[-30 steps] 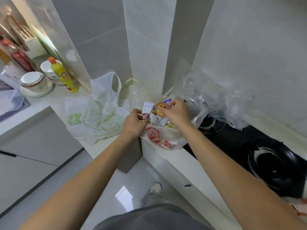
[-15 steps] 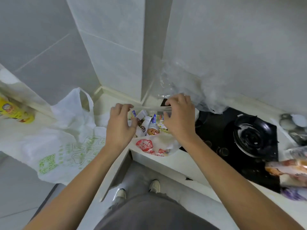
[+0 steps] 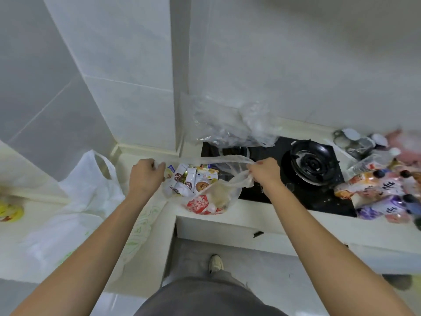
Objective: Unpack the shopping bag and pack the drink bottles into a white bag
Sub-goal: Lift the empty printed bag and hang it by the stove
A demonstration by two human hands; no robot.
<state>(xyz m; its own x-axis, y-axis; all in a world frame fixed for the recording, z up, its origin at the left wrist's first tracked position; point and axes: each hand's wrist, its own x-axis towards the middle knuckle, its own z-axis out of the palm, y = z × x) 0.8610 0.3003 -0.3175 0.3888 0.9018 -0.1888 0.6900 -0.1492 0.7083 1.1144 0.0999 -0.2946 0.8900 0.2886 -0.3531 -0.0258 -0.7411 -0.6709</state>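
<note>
Here, hands: two.
Left hand: grips the shopping bag rim.
Right hand: grips its handle.
Shopping bag: one, on the surface, with packets.
White bag: one, left.
Drink bottles: several, right, blurred.

The shopping bag is thin clear plastic with a red print on its near side. It sits at the counter corner, just left of the black hob, with its mouth stretched wide left to right. Inside stand small white drink cartons, packed upright and close together. The white bag, printed in green, lies slack on the counter to the left, one handle loop raised. The drink bottles, dark-capped with orange and purple labels, lie blurred at far right.
</note>
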